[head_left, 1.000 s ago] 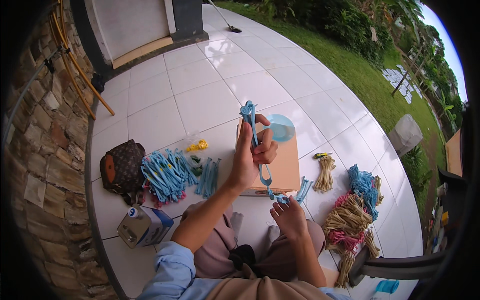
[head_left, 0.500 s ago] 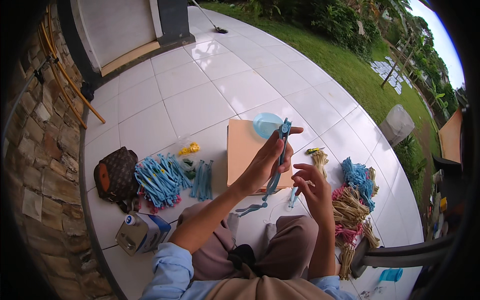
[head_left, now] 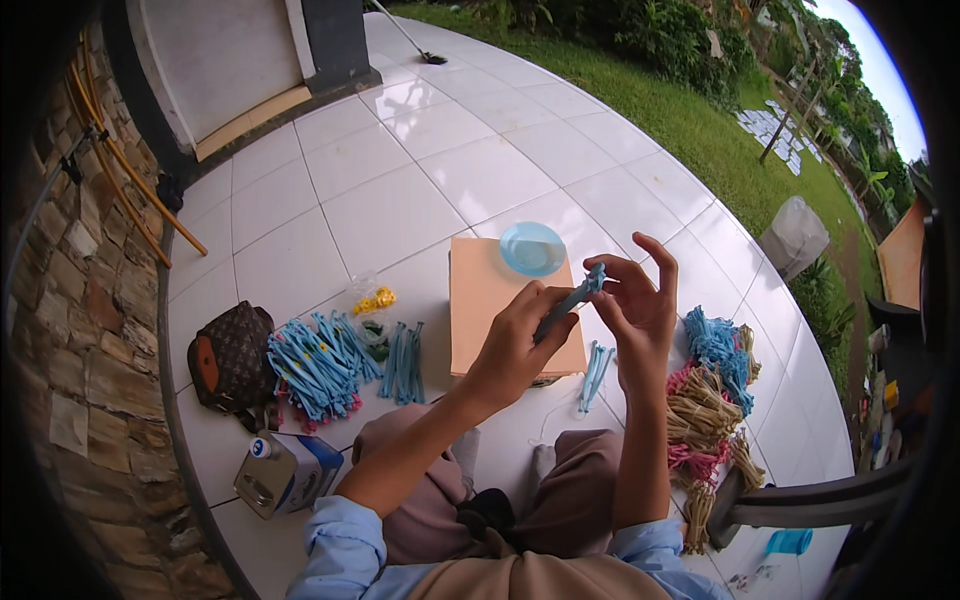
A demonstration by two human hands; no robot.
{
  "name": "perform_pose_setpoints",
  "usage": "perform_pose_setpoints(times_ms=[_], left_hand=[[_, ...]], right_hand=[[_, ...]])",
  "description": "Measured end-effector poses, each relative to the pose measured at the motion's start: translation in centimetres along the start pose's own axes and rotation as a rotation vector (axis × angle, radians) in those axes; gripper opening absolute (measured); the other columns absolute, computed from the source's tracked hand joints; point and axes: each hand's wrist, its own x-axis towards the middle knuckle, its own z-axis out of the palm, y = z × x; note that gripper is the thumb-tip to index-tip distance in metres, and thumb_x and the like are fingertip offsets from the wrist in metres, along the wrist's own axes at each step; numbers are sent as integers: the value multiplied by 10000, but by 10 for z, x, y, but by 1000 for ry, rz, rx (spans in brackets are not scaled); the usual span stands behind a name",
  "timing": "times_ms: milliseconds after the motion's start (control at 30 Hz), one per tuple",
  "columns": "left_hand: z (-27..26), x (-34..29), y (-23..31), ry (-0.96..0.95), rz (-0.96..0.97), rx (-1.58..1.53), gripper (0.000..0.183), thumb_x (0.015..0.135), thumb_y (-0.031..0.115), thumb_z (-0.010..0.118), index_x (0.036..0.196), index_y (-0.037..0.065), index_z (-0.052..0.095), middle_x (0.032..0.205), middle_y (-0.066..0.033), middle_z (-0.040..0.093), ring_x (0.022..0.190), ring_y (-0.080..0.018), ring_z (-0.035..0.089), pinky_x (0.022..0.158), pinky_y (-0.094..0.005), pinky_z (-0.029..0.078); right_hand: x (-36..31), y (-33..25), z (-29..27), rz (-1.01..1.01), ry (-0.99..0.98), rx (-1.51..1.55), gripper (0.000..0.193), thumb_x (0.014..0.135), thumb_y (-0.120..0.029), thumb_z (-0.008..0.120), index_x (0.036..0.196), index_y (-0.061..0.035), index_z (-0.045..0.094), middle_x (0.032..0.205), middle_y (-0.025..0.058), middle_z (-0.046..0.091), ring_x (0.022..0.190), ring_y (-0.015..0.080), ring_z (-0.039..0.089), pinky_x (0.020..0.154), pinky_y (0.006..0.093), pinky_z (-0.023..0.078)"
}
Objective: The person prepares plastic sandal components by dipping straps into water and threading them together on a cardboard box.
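Left fingers (head_left: 556,339) grip blue strip (head_left: 563,313); can label (head_left: 312,466) blurred, seemingly printed.

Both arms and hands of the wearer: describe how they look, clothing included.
Light blue sleeves, creased and bunched up, leave both forearms bare. The left hand and right hand are bare too; no glove, watch or bracelet shows.

Pretty sure this is an outdoor porch (head_left: 500,170), likely somebody's home — shiny white floor tiles (head_left: 385,205), a pale door (head_left: 215,65), a rough stone wall (head_left: 75,335) on the left, and grass (head_left: 680,155) plus leafy bushes (head_left: 610,45) right alongside.
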Motion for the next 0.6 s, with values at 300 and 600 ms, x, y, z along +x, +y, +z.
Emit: perform_pose_setpoints(times_ms=[300,600], left_hand=[[-6,-2,-16,-259,-237,-74,210,951,108,451,1153,52,454,738,-48,572,618,-70,461,623,-206,422],[14,3,-43,-17,-234,-457,152,940,75,444,886,70,302,777,-89,595,556,-71,403,527,-220,377]], right_hand=[[5,24,-38,-54,323,342,562,804,77,532,1283,-17,255,1030,183,577,1011,191,535,929,311,388],[-20,46,-3,365,275,486,667,887,-119,541,1389,25,125,1276,218,479,1132,220,494,978,336,353]])
